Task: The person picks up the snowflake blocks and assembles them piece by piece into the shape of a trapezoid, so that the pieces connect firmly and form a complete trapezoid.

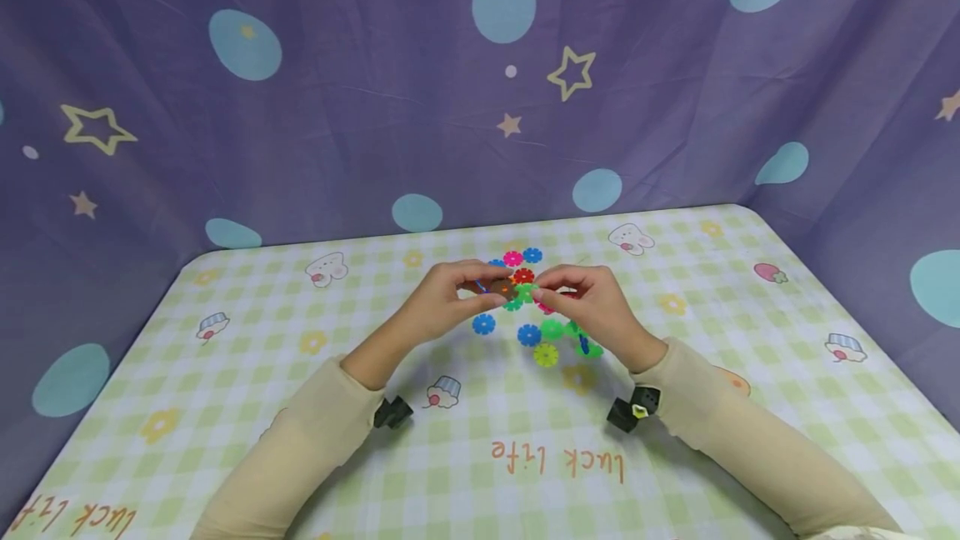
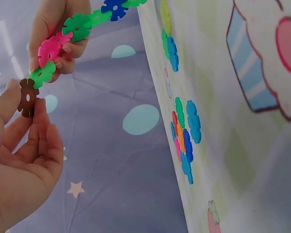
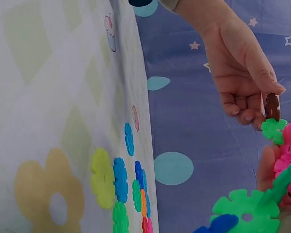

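Note:
Thumb and fingertips of my left hand (image 1: pixel 442 302) pinch a brown notched snowflake disc (image 2: pixel 24 103), held up above the table. The brown disc meets a light green disc (image 2: pixel 42 75) at the end of a linked chain. Past that green disc the chain runs through a pink disc (image 2: pixel 49 52), a darker green disc (image 2: pixel 76 29), another light green one and a blue disc (image 2: pixel 114 10). My right hand (image 1: pixel 600 311) grips the chain around the pink disc, its fingers partly behind the pieces. In the head view the chain's tail hangs by the right wrist.
Loose discs lie on the checked tablecloth (image 1: pixel 240 390) under and around the hands: blue (image 1: pixel 483 324), another blue (image 1: pixel 528 335), yellow-green (image 1: pixel 546 355), green (image 1: pixel 552 329), pink (image 1: pixel 513 258), red (image 1: pixel 523 276). A purple curtain (image 1: pixel 337 132) hangs behind the table.

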Motion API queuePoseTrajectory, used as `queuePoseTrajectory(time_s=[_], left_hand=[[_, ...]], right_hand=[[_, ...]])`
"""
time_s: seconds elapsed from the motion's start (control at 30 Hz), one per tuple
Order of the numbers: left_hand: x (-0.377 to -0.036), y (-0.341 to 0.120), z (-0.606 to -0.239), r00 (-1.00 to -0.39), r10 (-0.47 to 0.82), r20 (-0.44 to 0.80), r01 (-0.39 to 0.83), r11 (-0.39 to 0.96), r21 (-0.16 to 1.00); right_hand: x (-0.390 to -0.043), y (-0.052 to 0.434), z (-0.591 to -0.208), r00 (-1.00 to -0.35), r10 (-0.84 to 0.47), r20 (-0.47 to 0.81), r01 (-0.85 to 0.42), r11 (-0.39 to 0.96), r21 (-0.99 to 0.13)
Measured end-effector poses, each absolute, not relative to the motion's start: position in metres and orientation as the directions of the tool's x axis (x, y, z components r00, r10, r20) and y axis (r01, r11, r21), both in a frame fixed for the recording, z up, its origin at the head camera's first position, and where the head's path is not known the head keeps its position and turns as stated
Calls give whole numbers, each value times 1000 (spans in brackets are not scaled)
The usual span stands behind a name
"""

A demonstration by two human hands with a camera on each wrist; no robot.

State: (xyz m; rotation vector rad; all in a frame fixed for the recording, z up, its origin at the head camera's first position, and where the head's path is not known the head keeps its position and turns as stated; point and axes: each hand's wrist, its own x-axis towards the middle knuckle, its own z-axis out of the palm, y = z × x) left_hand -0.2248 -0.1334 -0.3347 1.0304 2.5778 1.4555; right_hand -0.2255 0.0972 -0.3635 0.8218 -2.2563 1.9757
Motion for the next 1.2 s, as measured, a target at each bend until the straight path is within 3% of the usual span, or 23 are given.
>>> queuePoseTrajectory(time_s=[0.23, 0.43, 1.2], left_hand=[[-228, -132, -339, -838, 525, 148, 337, 284, 898], [-229, -127, -341, -856, 508, 92, 258, 267, 929], [-218, -119, -344, -823, 553, 130, 395, 394, 830]], right_hand=[[-226, 97, -365, -859, -376, 347, -392, 47, -919], [-226, 98, -365, -845, -377, 379, -426, 45, -904], [-220, 97, -370, -819, -387, 424, -471, 30, -882]])
